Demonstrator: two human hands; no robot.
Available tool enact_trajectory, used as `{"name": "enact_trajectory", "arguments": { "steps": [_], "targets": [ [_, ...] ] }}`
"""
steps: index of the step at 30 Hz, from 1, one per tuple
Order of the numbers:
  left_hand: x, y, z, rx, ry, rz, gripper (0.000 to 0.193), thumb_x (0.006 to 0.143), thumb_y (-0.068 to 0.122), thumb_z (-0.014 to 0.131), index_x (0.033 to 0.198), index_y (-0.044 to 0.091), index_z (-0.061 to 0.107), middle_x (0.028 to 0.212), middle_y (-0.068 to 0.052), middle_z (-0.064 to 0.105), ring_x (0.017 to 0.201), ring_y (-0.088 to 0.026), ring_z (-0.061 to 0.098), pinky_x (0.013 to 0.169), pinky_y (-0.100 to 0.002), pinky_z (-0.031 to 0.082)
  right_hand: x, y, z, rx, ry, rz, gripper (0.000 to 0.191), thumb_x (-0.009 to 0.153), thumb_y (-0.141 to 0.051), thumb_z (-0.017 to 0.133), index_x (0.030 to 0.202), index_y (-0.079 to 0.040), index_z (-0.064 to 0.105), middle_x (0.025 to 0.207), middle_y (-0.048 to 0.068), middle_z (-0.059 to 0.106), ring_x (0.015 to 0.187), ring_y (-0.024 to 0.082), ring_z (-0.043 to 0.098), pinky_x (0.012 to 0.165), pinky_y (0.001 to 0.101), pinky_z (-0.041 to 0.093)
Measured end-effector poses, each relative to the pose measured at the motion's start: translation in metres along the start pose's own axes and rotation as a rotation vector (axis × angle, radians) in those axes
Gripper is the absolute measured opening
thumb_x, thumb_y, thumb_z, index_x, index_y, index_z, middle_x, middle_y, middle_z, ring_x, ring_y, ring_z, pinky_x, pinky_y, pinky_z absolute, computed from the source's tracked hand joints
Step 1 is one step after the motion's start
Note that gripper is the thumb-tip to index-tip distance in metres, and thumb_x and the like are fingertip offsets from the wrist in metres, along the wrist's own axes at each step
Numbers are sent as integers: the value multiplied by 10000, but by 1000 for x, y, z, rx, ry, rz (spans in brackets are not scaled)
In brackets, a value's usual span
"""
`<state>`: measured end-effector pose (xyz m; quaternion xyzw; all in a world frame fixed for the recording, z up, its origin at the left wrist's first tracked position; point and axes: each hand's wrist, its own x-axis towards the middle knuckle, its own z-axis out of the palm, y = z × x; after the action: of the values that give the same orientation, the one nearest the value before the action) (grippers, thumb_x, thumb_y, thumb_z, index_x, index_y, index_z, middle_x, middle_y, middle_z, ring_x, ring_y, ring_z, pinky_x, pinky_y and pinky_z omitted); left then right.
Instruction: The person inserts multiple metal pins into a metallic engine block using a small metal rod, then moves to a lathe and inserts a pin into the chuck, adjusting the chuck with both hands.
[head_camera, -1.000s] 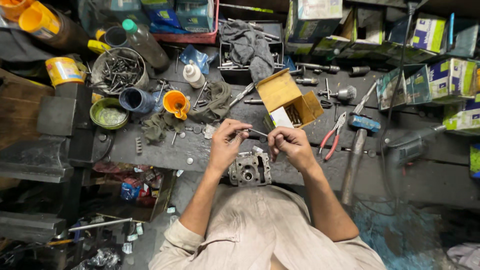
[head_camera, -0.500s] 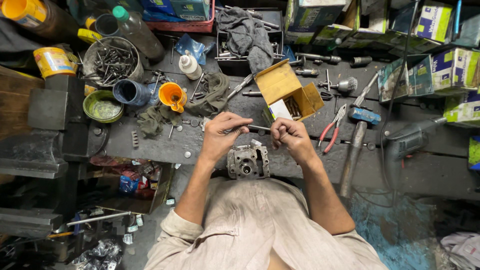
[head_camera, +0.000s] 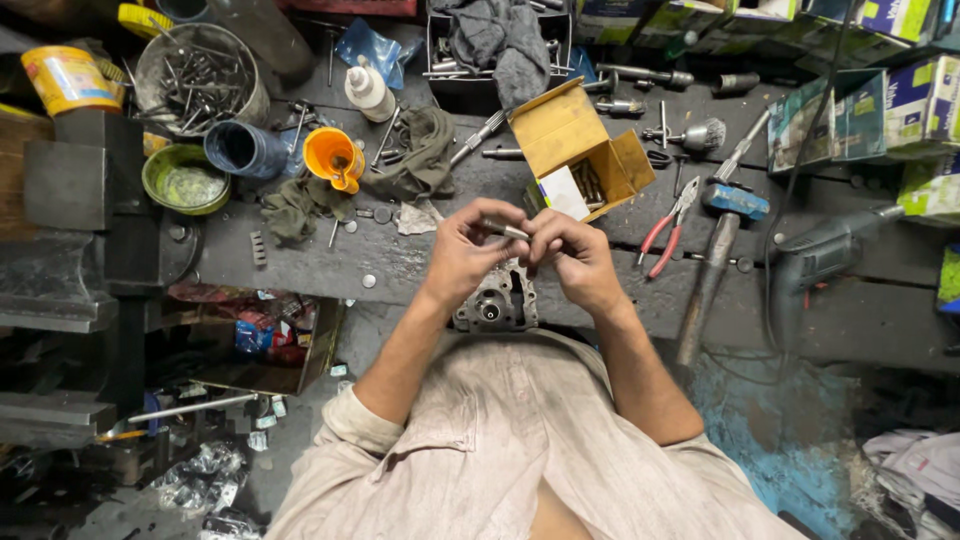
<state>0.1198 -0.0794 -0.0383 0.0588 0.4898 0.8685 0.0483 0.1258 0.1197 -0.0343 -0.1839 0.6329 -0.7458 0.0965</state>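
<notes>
Your left hand (head_camera: 470, 250) and your right hand (head_camera: 575, 255) meet above the near edge of the dark, scuffed worktop (head_camera: 320, 265), fingertips drawn together around a small slim metal pin (head_camera: 505, 230). Both hands are closed narrowly on it, the left pinching one end and the right the other, so the pin lies roughly level between them.

Directly under your hands, at the near edge of the worktop, sits a grey cast-metal housing with a round bore (head_camera: 492, 303); your hands hover over it and whether they touch it cannot be told.

Just beyond your hands stands an open yellow-brown cardboard box (head_camera: 570, 135) with metal parts lying in it. Towards the right lie red-handled pliers (head_camera: 665, 235), and beside them a hammer with a blue head and a worn wooden handle (head_camera: 715, 245) that reaches over the near edge. Further right, near the right edge, a dark grey power drill (head_camera: 825, 255) lies on its side.

Towards the left sit an orange plastic funnel (head_camera: 333, 158), a dark blue tube lying on its side (head_camera: 240, 148), a green bowl of pale grease (head_camera: 185, 180) and a round metal tin full of bolts and screws (head_camera: 195, 75). A dull green rag (head_camera: 415, 150) is crumpled between the funnel and the box, and a white squeeze bottle (head_camera: 368, 88) stands towards the far edge.
</notes>
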Motion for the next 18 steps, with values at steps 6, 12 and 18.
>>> {"name": "enact_trajectory", "arguments": {
  "steps": [6, 12, 18],
  "targets": [
    [-1, -4, -7, 46, -51, -29, 149, 979, 13, 665, 1123, 50, 672, 1079, -60, 736, 1007, -133, 692, 924, -299, 585, 0, -3, 8, 13, 40, 54, 200, 1096, -10, 497, 959, 9, 642, 1040, 66, 604, 839, 112, 612, 725, 257, 553],
    [1, 2, -9, -42, 52, -4, 260, 1028, 37, 668, 1265, 53, 563, 1097, -61, 709, 975, -117, 640, 877, -274, 538, 5, -7, 7, -51, -26, 28, 132, 1024, -80, 604, 1017, 20, 691, 1060, 63, 625, 858, 107, 627, 735, 257, 553],
    [8, 15, 8, -216, 61, 76, 338, 1080, 77, 540, 1406, 47, 455, 1099, -71, 605, 1037, -124, 561, 1005, -280, 448, 19, -7, 20, 105, 78, 71, 212, 1003, -15, 656, 1126, -50, 487, 1187, 71, 603, 978, 99, 605, 874, 254, 551]
  ]
}}
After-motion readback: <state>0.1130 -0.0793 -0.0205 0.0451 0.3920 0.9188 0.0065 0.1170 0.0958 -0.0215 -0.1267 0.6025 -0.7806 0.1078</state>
